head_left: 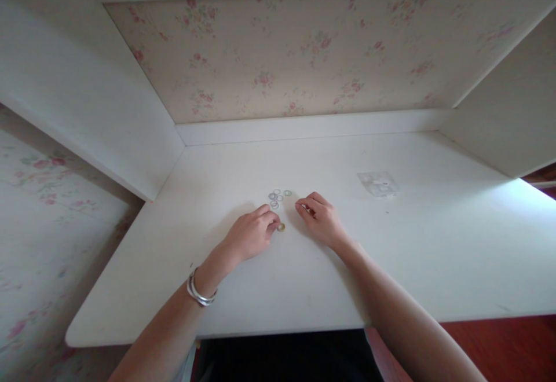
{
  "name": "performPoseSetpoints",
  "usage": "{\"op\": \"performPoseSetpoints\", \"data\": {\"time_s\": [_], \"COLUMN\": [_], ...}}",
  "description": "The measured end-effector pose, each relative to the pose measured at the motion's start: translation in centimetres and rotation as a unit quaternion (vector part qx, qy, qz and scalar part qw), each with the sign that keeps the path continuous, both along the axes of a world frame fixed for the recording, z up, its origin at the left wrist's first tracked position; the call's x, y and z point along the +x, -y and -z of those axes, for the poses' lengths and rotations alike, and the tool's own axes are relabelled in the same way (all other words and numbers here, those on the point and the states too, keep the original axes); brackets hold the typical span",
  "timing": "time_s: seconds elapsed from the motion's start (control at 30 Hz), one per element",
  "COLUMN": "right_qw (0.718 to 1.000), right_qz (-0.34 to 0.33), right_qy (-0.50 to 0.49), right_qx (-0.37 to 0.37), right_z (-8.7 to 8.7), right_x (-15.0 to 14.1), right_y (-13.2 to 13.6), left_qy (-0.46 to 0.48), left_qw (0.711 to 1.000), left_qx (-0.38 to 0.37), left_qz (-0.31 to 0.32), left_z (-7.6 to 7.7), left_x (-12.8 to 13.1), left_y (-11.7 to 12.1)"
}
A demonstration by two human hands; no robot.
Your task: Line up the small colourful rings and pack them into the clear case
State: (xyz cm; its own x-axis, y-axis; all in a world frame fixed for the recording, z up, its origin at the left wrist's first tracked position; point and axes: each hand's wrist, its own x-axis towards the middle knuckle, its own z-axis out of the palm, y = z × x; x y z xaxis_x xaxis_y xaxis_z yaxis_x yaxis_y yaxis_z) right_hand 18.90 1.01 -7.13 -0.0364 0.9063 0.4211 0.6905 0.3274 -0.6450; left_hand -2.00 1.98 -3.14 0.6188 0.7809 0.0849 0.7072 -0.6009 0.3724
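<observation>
Both my hands rest on a white desk [304, 278]. My left hand [251, 235], with silver bangles at the wrist, has its fingers curled and its fingertips touch a small gold ring [281, 227]. My right hand [318, 217] lies a little to the right with fingers pinched together; whether anything is in them I cannot make out. Just beyond both hands lies a small cluster of several thin rings [276, 198], one of them pale green [287, 193].
A small clear plastic bag [377, 184] lies on the desk to the right. White side panels and a floral wallpapered back wall [304, 58] enclose the desk. Red-brown floor shows at the lower right.
</observation>
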Motion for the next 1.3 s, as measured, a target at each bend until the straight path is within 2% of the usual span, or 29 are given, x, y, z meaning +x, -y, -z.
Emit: {"op": "performPoseSetpoints", "data": {"time_s": [0.17,0.3,0.37,0.47,0.57,0.67,0.83,1.07,1.3], "right_qw": [1.000,0.998,0.996,0.992,0.986,0.986,0.987,0.970,0.964], "right_qz": [0.013,0.028,0.030,0.026,0.017,0.004,-0.005,-0.025,-0.021], "right_qy": [0.021,0.057,0.076,0.116,0.157,0.157,0.144,0.223,0.235], "right_qx": [-0.010,-0.015,-0.022,-0.040,-0.051,-0.062,-0.078,-0.091,-0.123], "right_z": [0.1,0.3,0.5,0.8,1.0,1.0,0.9,-0.1,-0.4], "right_x": [0.1,0.2,0.2,0.1,-0.3,-1.0,-1.8,-2.6,-2.3], "right_y": [-0.1,-0.3,-0.4,-0.5,-0.5,-0.7,-1.8,-3.2,-2.8], "left_qy": [0.114,0.181,0.214,0.243,0.255,0.263,0.265,0.268,0.262], "left_qw": [0.990,0.965,0.949,0.936,0.930,0.926,0.928,0.929,0.934], "left_qx": [0.008,-0.098,-0.149,-0.186,-0.199,-0.207,-0.202,-0.206,-0.194], "left_qz": [-0.085,-0.162,-0.178,-0.173,-0.171,-0.175,-0.165,-0.154,-0.149], "left_z": [0.3,1.9,2.6,3.0,2.7,2.5,2.9,3.1,3.6], "left_x": [-2.0,-3.2,-3.2,-2.9,-2.6,-2.6,-2.8,-3.0,-3.1], "left_y": [-2.1,-3.7,-4.1,-4.2,-4.0,-4.0,-4.3,-4.4,-4.6]}}
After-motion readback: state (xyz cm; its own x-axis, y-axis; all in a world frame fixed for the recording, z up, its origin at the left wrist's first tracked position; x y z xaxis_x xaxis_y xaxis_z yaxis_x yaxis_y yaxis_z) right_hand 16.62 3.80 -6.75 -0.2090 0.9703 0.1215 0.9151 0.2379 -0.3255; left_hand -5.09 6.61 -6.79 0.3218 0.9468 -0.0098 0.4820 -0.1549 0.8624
